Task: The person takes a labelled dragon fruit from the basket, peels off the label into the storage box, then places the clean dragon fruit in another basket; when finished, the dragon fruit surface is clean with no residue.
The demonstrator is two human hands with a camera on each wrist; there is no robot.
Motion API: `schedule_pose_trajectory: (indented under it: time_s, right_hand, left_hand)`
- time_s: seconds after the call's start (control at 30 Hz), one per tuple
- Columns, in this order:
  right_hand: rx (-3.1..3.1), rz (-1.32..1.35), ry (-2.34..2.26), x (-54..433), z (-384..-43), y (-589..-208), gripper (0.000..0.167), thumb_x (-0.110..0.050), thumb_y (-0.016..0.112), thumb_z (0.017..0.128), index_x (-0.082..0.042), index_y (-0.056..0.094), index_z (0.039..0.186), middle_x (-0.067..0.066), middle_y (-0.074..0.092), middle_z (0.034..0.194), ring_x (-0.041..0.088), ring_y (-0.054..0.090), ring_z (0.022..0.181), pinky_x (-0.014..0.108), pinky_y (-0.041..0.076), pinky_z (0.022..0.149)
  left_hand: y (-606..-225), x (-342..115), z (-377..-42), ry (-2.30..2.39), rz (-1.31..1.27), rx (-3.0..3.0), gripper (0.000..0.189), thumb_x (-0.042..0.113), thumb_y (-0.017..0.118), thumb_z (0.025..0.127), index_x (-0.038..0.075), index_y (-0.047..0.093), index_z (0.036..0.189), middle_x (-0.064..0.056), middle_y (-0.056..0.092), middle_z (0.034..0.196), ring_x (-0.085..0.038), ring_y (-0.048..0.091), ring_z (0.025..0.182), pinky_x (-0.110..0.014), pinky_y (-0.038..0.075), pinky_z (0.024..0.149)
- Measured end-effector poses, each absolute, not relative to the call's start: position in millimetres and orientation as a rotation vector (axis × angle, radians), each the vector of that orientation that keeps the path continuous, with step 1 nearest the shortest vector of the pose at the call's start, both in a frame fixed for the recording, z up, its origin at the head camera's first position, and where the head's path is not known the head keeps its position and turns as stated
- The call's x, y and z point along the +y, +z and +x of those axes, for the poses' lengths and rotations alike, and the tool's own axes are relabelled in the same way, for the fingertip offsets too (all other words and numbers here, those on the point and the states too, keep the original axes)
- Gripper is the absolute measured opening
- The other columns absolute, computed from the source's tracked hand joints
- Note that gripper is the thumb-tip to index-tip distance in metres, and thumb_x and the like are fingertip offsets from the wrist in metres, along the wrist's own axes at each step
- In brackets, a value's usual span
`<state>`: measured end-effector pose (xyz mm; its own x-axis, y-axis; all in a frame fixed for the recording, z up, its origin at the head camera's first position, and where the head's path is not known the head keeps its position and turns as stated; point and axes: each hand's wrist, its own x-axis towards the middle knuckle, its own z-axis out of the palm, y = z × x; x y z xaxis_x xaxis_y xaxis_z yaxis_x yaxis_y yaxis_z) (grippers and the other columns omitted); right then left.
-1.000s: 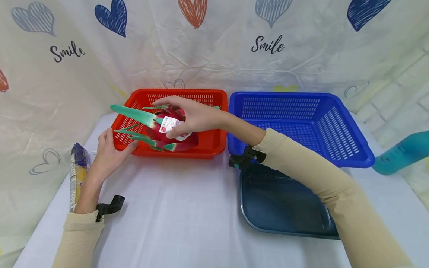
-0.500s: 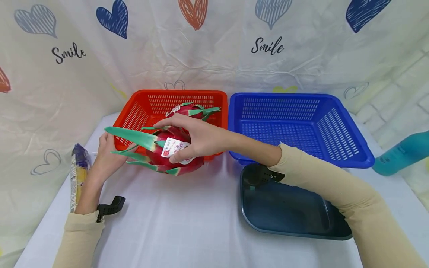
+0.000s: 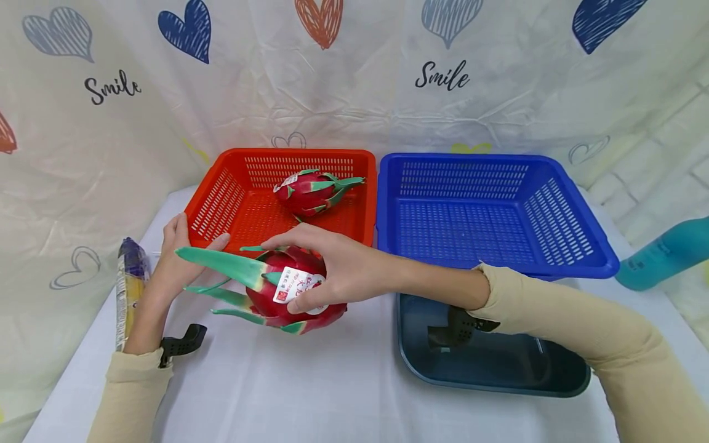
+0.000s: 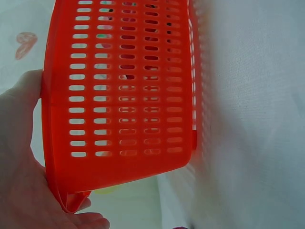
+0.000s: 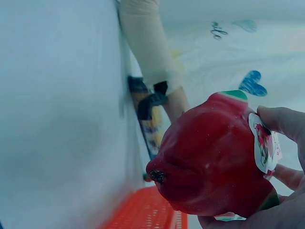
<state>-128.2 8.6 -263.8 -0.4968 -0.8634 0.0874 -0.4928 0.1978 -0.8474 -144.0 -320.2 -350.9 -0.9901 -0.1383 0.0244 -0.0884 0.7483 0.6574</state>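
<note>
My right hand (image 3: pixel 340 267) grips a dragon fruit (image 3: pixel 310 317) with long green leaves and a white label, thumb over the label. The fruit is in front of the red basket (image 3: pixel 282 152), above the white table; in the right wrist view the held dragon fruit (image 5: pixel 205 157) shows its smooth red end and dark tip. A second dragon fruit (image 3: pixel 310 192) lies inside the red basket toward the back. My left hand (image 3: pixel 183 255) holds the near left corner of that basket; in the left wrist view, the left hand's (image 4: pixel 24 143) thumb and fingers are at the basket rim (image 4: pixel 50 119).
A blue basket (image 3: pixel 498 271) stands right of the red one. Before it sits a dark tray (image 3: pixel 460 369), partly under my right forearm. A teal bottle (image 3: pixel 661 252) is at the far right, and a yellow and purple packet (image 3: pixel 128 289) lies by my left arm.
My right hand has lifted the dragon fruit out of the red basket and brought it toward me, uncovering the second fruit. The left hand has stayed at the basket corner.
</note>
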Motion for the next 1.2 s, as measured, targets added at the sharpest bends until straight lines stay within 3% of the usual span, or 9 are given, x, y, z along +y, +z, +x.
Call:
schedule_pose_trajectory:
  time_s: [0.8,1.2]
  right_hand:
    - [2.054,-1.235,-0.799,-7.4,-131.8,-309.3,0.071,-0.023,0.075,0.082,-0.023,0.041,0.145,-0.001,0.048,0.137,0.011,0.044,0.125,0.017,0.052,0.082]
    - [2.09,-1.279,-0.631,-22.1,-137.1,-318.2,0.069,-0.025,0.076,0.082,-0.023,0.043,0.143,-0.001,0.05,0.131,0.011,0.046,0.119,0.018,0.052,0.079]
  left_hand:
    - [-351.2,-321.5,-142.6,-0.969,0.248,-2.916,0.104,0.06,0.053,0.089,0.006,-0.007,0.155,-0.024,0.001,0.158,-0.05,0.029,0.132,-0.069,0.04,0.098]
    - [-351.9,-319.9,-143.4,-0.982,0.249,-2.916,0.104,0.061,0.053,0.089,0.007,-0.008,0.155,-0.024,-0.001,0.159,-0.05,0.028,0.133,-0.07,0.04,0.098]
